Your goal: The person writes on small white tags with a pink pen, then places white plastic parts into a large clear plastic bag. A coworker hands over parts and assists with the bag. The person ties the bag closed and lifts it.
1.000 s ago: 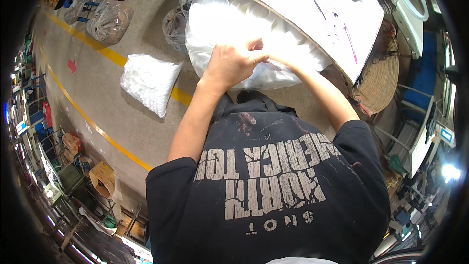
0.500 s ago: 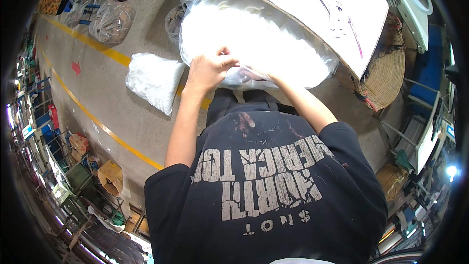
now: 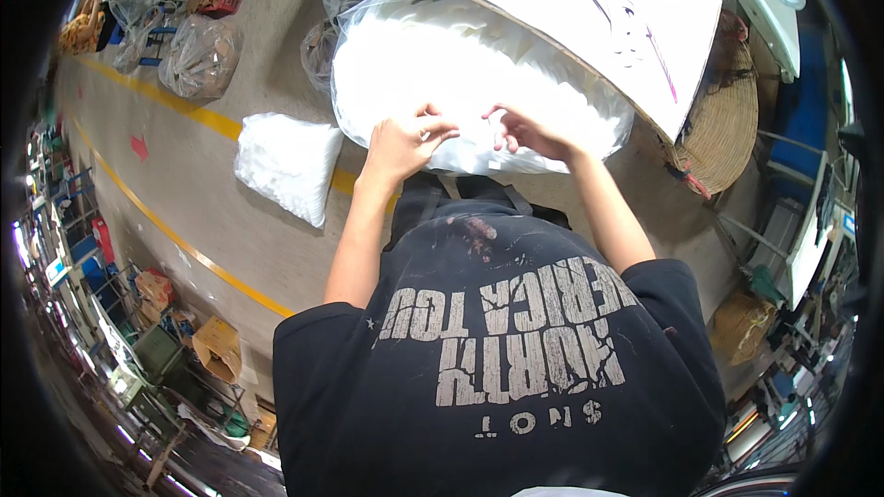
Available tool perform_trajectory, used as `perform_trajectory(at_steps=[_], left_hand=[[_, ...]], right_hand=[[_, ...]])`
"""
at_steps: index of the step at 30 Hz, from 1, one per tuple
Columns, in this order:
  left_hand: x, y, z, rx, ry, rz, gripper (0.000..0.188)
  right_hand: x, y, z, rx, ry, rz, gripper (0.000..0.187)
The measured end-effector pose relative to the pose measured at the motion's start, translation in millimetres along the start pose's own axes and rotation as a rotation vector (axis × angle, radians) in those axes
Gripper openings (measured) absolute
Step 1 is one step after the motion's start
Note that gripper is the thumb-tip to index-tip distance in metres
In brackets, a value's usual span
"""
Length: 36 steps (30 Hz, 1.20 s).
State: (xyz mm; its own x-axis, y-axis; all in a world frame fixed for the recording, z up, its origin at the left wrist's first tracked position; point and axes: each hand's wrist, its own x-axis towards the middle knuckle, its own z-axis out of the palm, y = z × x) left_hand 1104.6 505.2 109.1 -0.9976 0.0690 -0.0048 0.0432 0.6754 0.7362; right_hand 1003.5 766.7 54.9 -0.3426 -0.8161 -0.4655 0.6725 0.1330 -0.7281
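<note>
A large clear plastic bag (image 3: 354, 60) full of white pieces lies in front of my body, brightly lit so its contents are washed out. Over its near edge, my left hand (image 3: 402, 144) is closed in a pinch, thumb against forefinger. What it holds, if anything, is lost against the white. My right hand (image 3: 536, 135) hovers above the same bag, a short gap to the right of the left one. Its fingers are loosely bent and apart, with nothing visible in them.
Left of me a smaller filled white bag (image 3: 287, 166) sits on the floor by a yellow line. A white-topped table (image 3: 552, 0) borders the large bag's far side. A woven basket (image 3: 723, 120) stands to the right, and tied clear bags (image 3: 201, 55) lie at far left.
My right hand has come up from low beside the bag's near edge, its fingers now showing apart. My left hand has shifted slightly down and right, still pinched.
</note>
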Motion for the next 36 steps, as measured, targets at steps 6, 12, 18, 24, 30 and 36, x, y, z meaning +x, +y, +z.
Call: perform_trajectory(at_steps=[6,12,18,24,30,36], left_hand=[[-28,8,-7,0.020,-0.089,0.130,0.011],[-52,1,1,-0.125,-0.102,-0.082,0.010],[-113,-15,-2,-0.070,-0.221,-0.282,0.008],[-140,-23,12,-0.004,-0.130,-0.382,0.007],[-137,-43,49,-0.257,0.110,-0.415,0.013],[-135,-74,73,-0.359,-0.207,-0.385,0.016]], right_hand=[[74,50,50,-0.640,0.081,0.136,0.045],[40,-11,13,-1.098,0.519,-0.033,0.044],[60,-8,-53,-1.736,0.931,-0.364,0.070],[100,9,-61,-1.684,0.837,-0.134,0.029],[103,12,-69,-1.302,0.945,-0.292,0.016],[75,-9,-67,-1.204,0.727,0.039,0.046]])
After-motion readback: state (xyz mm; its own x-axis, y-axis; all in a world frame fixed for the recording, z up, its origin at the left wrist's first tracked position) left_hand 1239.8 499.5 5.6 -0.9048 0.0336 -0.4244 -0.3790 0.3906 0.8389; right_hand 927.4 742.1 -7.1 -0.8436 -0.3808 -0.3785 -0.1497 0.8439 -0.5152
